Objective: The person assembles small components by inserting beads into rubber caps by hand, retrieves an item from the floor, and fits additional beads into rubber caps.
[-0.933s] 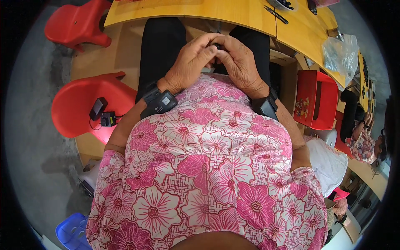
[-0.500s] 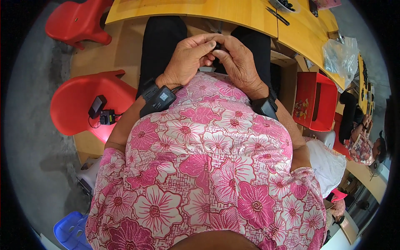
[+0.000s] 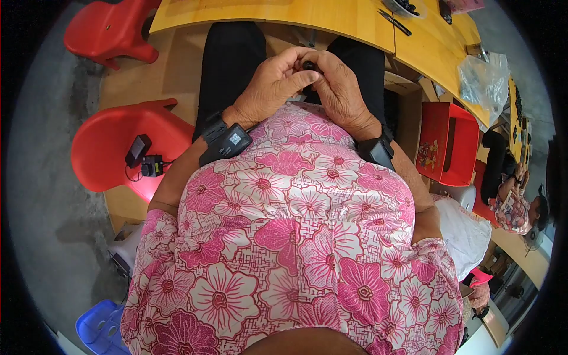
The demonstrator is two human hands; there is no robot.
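Between my fingertips, over my lap, is a small round black piece [image 3: 308, 65]; its exact kind is too small to make out. My left hand [image 3: 269, 83] is closed at it, the thumb stretched across to the other hand's thumb. On the other side my right hand [image 3: 337, 86] curls around the same piece with bent fingers. Both hands touch each other, and most of the fingers are hidden behind them. A black box-shaped device is strapped on each wrist.
The yellow table edge [image 3: 331, 32] lies just beyond my hands. On it at the right are a dark pen-like tool [image 3: 395, 22], a bowl of black pieces [image 3: 403, 7] and a clear plastic bag [image 3: 484, 80]. Red chairs [image 3: 118, 148] stand left; a red box [image 3: 449, 144] is right. Another person sits far right.
My left thumb has moved right, across onto my right thumb. The black piece now shows more plainly above the thumbs. The wrists have hardly shifted.
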